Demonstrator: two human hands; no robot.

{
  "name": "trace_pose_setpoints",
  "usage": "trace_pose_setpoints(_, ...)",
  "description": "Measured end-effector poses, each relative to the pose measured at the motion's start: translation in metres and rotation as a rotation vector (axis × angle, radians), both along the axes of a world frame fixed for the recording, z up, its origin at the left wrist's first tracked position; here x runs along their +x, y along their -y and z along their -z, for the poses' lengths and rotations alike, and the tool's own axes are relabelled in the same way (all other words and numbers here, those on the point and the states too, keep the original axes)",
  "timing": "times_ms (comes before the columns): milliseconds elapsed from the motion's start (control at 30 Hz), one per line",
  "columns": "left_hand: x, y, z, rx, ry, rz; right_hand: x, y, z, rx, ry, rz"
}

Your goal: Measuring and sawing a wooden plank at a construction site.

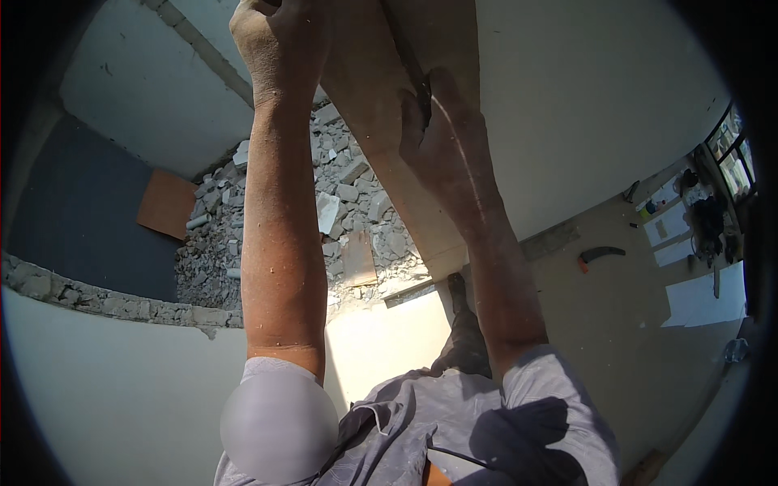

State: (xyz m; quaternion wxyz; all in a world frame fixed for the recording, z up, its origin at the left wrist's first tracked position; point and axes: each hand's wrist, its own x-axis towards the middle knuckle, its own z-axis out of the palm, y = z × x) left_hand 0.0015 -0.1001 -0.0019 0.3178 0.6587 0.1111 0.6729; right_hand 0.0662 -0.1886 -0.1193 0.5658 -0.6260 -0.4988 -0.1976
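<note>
Worn on the head, the camera is looking steeply down over the person's shirt (405, 401). It is facing past the left forearm (284, 202) and right forearm (506, 279), which are showing close up, toward the left hand (279, 40) and right hand (450, 154) near the top. Rubble (352, 190) and floor (600, 324) are appearing farther off. The wide fisheye view is bending straight edges toward its dark rim.
</note>
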Motion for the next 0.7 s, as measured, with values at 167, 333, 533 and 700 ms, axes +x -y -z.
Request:
trace_pose_setpoints(167, 0.003, -0.003, -0.009, 0.116, 0.075, -0.050, -0.005, 0.035, 0.161, -0.031, -0.244, -0.054)
trace_pose_setpoints(333, -0.003, -0.014, 0.008, 0.026, 0.021, 0.082, -0.022, 0.056, 0.125, -0.059, -0.313, -0.170)
trace_pose_setpoints(533, -0.006, 0.012, -0.007, 0.035, 0.021, -0.033, -0.011, 0.006, 0.019, -0.135, -0.211, -0.091)
trace_pose_setpoints(700, 0.004, -0.010, -0.007, 0.090, 0.061, -0.024, -0.017, 0.047, 0.195, -0.063, -0.345, -0.031)
